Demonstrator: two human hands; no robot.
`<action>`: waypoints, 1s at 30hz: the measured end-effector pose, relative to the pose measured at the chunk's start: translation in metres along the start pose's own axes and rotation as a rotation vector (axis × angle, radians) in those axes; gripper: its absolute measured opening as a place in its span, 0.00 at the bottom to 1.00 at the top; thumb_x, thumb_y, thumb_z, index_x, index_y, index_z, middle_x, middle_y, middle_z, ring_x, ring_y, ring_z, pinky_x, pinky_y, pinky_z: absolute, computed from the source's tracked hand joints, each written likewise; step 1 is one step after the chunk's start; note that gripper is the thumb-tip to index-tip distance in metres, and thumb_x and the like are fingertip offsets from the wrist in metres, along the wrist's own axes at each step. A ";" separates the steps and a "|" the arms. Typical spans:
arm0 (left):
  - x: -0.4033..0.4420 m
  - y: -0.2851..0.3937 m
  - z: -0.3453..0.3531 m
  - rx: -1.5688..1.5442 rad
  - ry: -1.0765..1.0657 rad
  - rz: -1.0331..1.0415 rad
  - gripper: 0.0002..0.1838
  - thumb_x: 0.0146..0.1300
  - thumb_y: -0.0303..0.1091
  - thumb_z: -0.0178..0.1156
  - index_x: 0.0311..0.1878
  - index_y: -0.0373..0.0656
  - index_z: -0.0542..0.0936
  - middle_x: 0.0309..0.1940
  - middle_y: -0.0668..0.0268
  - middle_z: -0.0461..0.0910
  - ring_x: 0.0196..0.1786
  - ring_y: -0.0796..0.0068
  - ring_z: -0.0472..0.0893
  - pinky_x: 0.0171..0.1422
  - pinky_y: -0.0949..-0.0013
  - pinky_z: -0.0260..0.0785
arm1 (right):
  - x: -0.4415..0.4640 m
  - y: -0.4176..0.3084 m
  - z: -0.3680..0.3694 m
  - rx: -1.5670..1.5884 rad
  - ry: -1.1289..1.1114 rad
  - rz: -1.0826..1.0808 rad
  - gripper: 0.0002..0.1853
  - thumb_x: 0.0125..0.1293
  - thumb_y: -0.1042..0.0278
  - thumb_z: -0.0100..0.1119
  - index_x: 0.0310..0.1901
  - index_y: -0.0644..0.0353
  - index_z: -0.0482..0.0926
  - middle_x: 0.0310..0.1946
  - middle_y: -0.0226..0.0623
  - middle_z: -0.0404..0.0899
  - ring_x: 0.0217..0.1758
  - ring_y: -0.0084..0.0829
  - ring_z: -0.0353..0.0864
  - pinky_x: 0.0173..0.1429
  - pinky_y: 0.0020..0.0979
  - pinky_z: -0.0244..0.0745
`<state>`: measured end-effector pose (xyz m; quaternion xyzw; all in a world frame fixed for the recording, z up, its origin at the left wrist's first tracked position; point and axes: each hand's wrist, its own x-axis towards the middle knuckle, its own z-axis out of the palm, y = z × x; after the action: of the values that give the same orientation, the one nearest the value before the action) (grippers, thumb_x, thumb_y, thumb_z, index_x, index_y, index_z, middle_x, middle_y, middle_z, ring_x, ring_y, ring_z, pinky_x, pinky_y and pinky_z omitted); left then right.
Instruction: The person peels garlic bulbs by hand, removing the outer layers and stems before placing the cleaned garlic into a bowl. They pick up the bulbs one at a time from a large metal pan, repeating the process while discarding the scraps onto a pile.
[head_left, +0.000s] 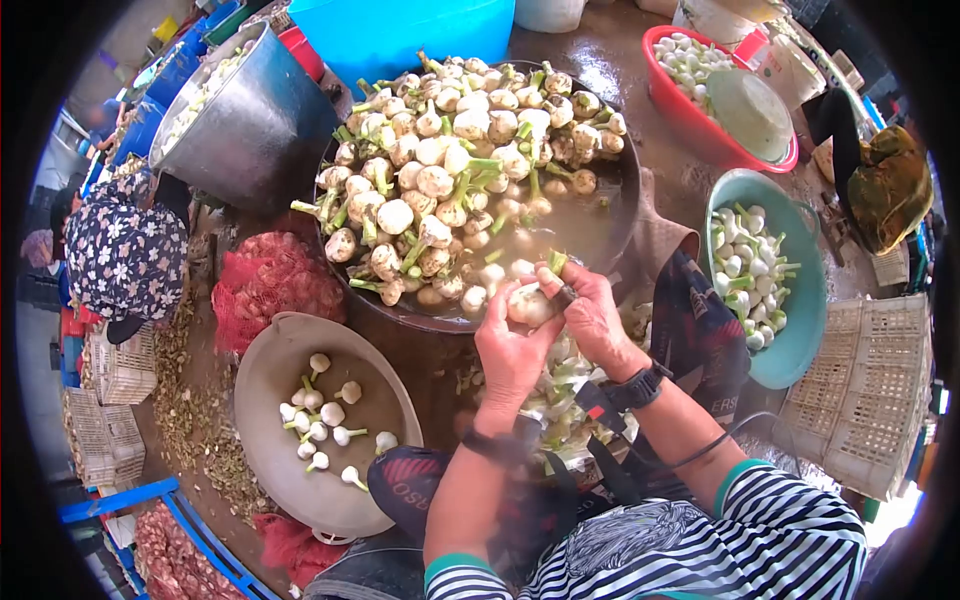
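My left hand (512, 352) is closed around a garlic bulb (530, 306) just above the near edge of a wide dark pan (628, 225). At the bulb's right side my right hand (600, 322) is closed, with a small dark blade (566, 294) partly hidden in its fingers. A green stem end (556, 263) shows at those fingertips. The pan holds murky water and a big heap of dirty, long-necked garlic bulbs (435, 180). Beneath my forearms lie pale peelings and cut stems (565, 385), partly covered.
A grey basin (265, 420) with several white bulbs stands at the left. On the right are a green basin (800, 300) of garlic and a woven plastic crate (860, 390). Red mesh sacks (275, 285), a metal pot (255, 130) and a blue tub (400, 35) surround the pan. Other people sit nearby.
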<state>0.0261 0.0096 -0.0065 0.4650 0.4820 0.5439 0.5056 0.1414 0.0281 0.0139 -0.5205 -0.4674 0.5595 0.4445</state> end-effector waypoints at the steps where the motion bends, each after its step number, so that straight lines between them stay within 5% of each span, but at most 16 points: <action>1: -0.002 0.004 -0.003 -0.004 -0.027 -0.011 0.27 0.47 0.23 0.72 0.51 0.32 0.72 0.44 0.60 0.79 0.46 0.75 0.79 0.50 0.71 0.74 | -0.001 0.007 -0.002 0.063 0.010 -0.026 0.16 0.70 0.60 0.51 0.45 0.68 0.76 0.36 0.29 0.78 0.42 0.18 0.73 0.48 0.23 0.70; 7: -0.001 0.013 -0.017 -0.281 -0.174 -0.241 0.26 0.50 0.23 0.70 0.53 0.31 0.72 0.45 0.63 0.78 0.46 0.78 0.78 0.52 0.73 0.72 | -0.015 -0.004 -0.029 -0.187 -0.182 -0.185 0.14 0.70 0.65 0.50 0.49 0.65 0.76 0.36 0.29 0.78 0.43 0.16 0.72 0.46 0.22 0.70; 9: 0.000 0.008 -0.016 -0.324 -0.213 -0.256 0.27 0.50 0.25 0.71 0.53 0.32 0.72 0.46 0.63 0.78 0.47 0.78 0.77 0.53 0.73 0.71 | -0.020 -0.009 -0.027 -0.108 -0.081 -0.154 0.15 0.69 0.65 0.51 0.51 0.65 0.76 0.39 0.29 0.79 0.45 0.17 0.73 0.47 0.22 0.70; 13: -0.004 0.008 -0.008 0.001 -0.100 -0.011 0.29 0.47 0.28 0.73 0.52 0.35 0.72 0.47 0.62 0.77 0.46 0.74 0.77 0.52 0.71 0.71 | -0.027 -0.023 -0.023 0.343 0.044 0.077 0.15 0.68 0.67 0.53 0.53 0.65 0.76 0.40 0.29 0.79 0.45 0.18 0.75 0.47 0.23 0.72; 17: -0.001 0.008 -0.010 0.467 -0.129 0.410 0.30 0.47 0.30 0.73 0.53 0.34 0.71 0.45 0.61 0.77 0.42 0.70 0.79 0.47 0.69 0.74 | -0.019 -0.008 -0.031 0.290 -0.015 0.118 0.11 0.66 0.69 0.56 0.46 0.66 0.80 0.33 0.27 0.80 0.34 0.16 0.74 0.40 0.21 0.71; 20: -0.005 0.018 -0.012 -0.428 -0.266 -0.284 0.29 0.50 0.29 0.71 0.54 0.34 0.70 0.42 0.60 0.78 0.38 0.70 0.80 0.44 0.69 0.75 | -0.019 -0.006 -0.045 0.229 -0.140 0.076 0.08 0.61 0.70 0.62 0.40 0.63 0.81 0.32 0.30 0.80 0.33 0.19 0.77 0.38 0.22 0.74; 24: -0.007 0.008 -0.016 -0.622 -0.393 -0.401 0.30 0.60 0.48 0.62 0.57 0.35 0.69 0.39 0.60 0.79 0.34 0.71 0.81 0.35 0.69 0.78 | -0.018 -0.009 -0.040 0.343 -0.090 0.093 0.06 0.61 0.70 0.62 0.38 0.62 0.81 0.30 0.29 0.80 0.30 0.19 0.77 0.32 0.21 0.71; 27: -0.009 0.003 -0.014 -1.012 -0.471 -0.611 0.29 0.65 0.54 0.54 0.56 0.37 0.70 0.39 0.59 0.79 0.34 0.69 0.81 0.35 0.68 0.78 | -0.023 -0.021 -0.030 0.473 0.004 0.210 0.05 0.62 0.72 0.59 0.36 0.64 0.80 0.29 0.28 0.78 0.26 0.17 0.71 0.31 0.22 0.68; 30: -0.004 -0.003 -0.015 -1.041 -0.509 -0.601 0.29 0.67 0.56 0.48 0.57 0.39 0.70 0.41 0.58 0.78 0.35 0.68 0.80 0.35 0.66 0.78 | -0.020 -0.012 -0.033 0.572 -0.047 0.226 0.06 0.61 0.73 0.59 0.39 0.64 0.79 0.32 0.30 0.79 0.27 0.18 0.73 0.33 0.22 0.70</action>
<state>0.0121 0.0050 -0.0113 0.1187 0.1299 0.4143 0.8930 0.1760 0.0122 0.0280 -0.4096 -0.2403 0.7262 0.4970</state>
